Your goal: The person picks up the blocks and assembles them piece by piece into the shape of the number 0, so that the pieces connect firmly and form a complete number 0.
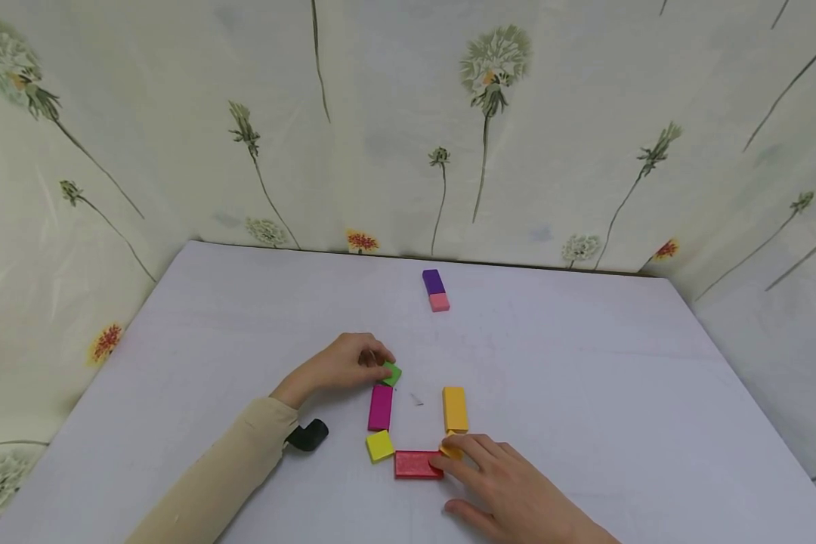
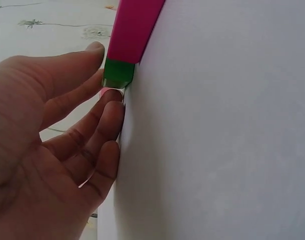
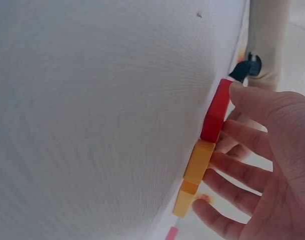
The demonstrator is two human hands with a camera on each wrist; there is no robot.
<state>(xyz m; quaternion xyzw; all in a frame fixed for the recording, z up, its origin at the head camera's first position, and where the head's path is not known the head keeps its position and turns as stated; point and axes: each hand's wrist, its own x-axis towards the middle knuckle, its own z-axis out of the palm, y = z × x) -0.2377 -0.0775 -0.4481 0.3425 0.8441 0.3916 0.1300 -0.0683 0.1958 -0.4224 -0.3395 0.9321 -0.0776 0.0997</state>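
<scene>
My left hand (image 1: 347, 363) pinches a small green block (image 1: 391, 373) between thumb and index finger, at the far end of a magenta block (image 1: 381, 408). In the left wrist view the green block (image 2: 118, 73) meets the end of the magenta block (image 2: 135, 30). My right hand (image 1: 499, 480) spreads its fingers over the near right corner. Its fingertips touch the red block (image 1: 415, 465) and a small orange block (image 3: 199, 162), which the fingers mostly cover in the head view. A longer orange block (image 1: 455, 409) stands just beyond. A yellow block (image 1: 380, 447) lies between magenta and red.
A purple block (image 1: 433, 281) and a pink block (image 1: 439, 303) lie end to end near the table's far edge. A black curved piece (image 1: 310, 435) sits at the left wrist. The white table (image 1: 585, 378) backs onto a flowered curtain (image 1: 394, 113).
</scene>
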